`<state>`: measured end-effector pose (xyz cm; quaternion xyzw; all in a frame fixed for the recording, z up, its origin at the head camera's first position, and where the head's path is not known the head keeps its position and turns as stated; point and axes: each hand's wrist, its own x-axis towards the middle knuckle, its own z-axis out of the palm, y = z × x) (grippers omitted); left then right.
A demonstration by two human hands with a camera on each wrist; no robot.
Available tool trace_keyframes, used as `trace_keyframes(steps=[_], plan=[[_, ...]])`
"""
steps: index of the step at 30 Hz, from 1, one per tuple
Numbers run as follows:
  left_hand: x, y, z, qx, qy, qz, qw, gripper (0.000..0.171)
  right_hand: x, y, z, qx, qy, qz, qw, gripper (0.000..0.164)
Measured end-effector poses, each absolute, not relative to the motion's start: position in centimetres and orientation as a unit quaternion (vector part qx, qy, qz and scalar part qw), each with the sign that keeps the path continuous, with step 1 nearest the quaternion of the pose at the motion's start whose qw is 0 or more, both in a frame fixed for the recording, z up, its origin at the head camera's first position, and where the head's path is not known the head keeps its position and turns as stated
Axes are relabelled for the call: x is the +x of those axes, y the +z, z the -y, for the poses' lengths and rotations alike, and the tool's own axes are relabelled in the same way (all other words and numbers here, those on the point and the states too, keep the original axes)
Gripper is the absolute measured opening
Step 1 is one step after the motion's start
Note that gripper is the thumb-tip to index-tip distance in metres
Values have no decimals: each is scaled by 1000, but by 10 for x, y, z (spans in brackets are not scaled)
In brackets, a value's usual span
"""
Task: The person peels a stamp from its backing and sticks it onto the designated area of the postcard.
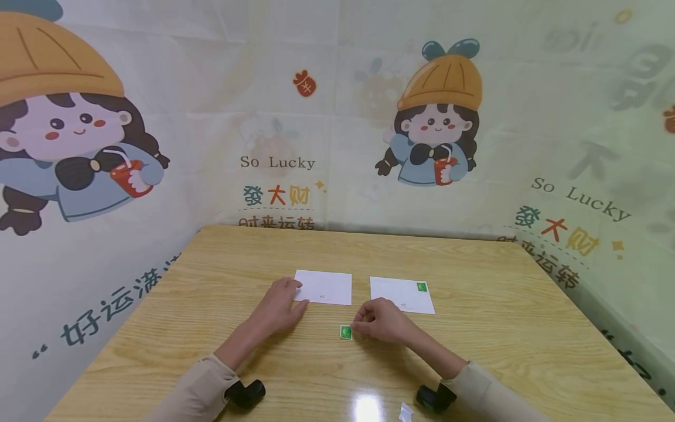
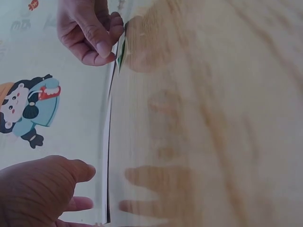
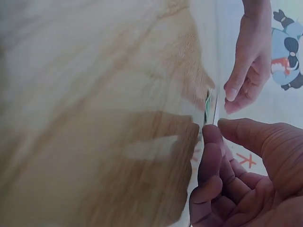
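A small green postage stamp (image 1: 345,332) with a white border is at the thumb and index fingertips of my right hand (image 1: 382,320), which pinch its right edge. In the right wrist view the stamp (image 3: 207,108) appears nearly edge-on, slightly curved, just beyond those fingertips. My left hand (image 1: 282,306) rests at the left end of a white envelope (image 1: 329,286), fingers at its edge and thumb near its lower left corner. The left wrist view shows this hand (image 2: 45,189) with fingers loosely extended and the envelope (image 2: 106,161) as a thin strip.
Right of the first envelope lies a second white envelope (image 1: 392,288), a green stamp (image 1: 422,286) in its upper right corner; my right hand overlaps its lower edge. A small white scrap (image 1: 405,412) is near the front of the wooden table (image 1: 501,328). Printed cloth hangs behind.
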<state>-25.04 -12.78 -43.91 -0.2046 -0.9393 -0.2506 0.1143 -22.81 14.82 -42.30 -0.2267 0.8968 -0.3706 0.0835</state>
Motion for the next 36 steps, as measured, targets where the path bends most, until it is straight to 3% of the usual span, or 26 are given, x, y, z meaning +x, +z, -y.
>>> trace_keyframes(steps=[12, 36], plan=[[-249, -442, 131, -194, -241, 948, 78, 42, -233, -424, -141, -208, -376, -898, 98, 15], [-245, -440, 130, -195, -227, 951, 79, 40, -228, -421, -139, -201, -376, -897, 116, 16]])
